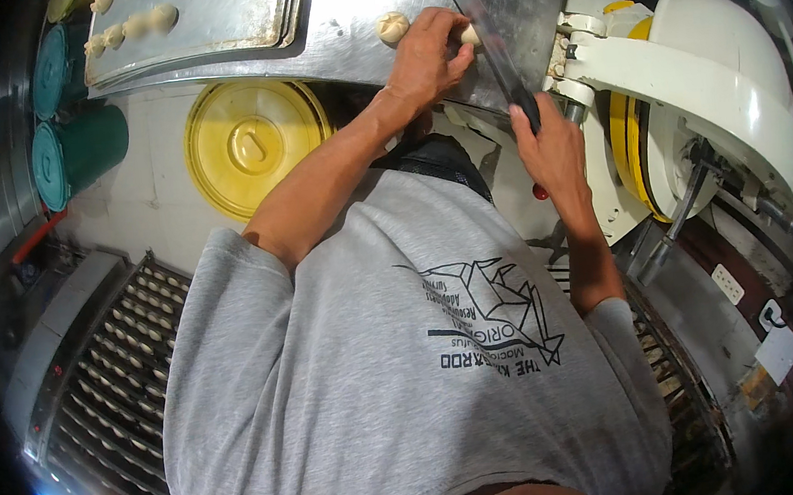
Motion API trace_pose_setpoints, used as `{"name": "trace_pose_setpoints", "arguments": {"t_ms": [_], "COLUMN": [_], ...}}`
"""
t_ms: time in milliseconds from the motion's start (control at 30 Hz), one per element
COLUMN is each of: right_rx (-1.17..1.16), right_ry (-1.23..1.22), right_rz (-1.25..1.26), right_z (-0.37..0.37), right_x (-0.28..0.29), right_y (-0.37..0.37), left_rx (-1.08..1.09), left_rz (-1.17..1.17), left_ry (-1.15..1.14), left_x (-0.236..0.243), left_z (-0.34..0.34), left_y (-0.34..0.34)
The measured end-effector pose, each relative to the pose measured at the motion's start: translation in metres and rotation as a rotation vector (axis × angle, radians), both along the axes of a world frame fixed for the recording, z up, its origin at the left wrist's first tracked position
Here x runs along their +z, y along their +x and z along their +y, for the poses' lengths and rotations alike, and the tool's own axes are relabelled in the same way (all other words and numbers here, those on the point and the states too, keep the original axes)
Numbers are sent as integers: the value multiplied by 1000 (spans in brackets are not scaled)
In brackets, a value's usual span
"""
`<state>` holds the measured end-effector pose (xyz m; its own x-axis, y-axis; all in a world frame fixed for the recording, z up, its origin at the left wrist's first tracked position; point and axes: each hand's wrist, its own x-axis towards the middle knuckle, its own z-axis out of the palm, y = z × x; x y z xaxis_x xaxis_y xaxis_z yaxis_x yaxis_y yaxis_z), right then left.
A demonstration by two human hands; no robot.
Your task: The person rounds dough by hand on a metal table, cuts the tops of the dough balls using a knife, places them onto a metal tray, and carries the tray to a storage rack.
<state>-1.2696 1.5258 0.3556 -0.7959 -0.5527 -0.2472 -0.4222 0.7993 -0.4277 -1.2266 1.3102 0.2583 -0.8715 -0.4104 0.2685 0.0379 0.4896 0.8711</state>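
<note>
In the head view, the left hand [423,64] has its fingers bent around a small dough ball [470,36], grasping it on the counter [348,21]; the ball shows at the right side of these fingers, partly hidden by them. Just left of the same fingers lies a scored dough ball [391,28], with cuts across its top. The right hand [554,144] has its fingers clenched around the black handle of a knife [496,61]. The blurred blade slants up and leftward from the right fingers, passing beside the small dough ball; whether it touches the ball cannot be told. Well to the left of the left fingers, a metal tray [216,16] carries more dough pieces [137,26]. Below and left of those fingers stands a yellow lidded bucket [256,148]. To the right of the right fingers is a white machine [682,62].
</note>
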Motion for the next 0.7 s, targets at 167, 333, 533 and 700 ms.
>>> {"name": "trace_pose_setpoints", "arguments": {"t_ms": [167,333,533,700], "right_rx": [17,-77,-118,-96], "right_ry": [-61,-94,-82,-56], "right_rz": [-2,-90,-108,-118], "right_z": [-25,17,26,23], "right_x": [-8,18,16,8], "right_y": [-20,5,29,28], "left_rx": [-3,-82,-37,-53], "left_rz": [0,73,8,62], "left_ry": [-8,-193,-2,-75], "left_x": [-1,-9,-8,-8], "left_z": [0,-6,-2,-7], "left_y": [-2,-3,0,-2]}}
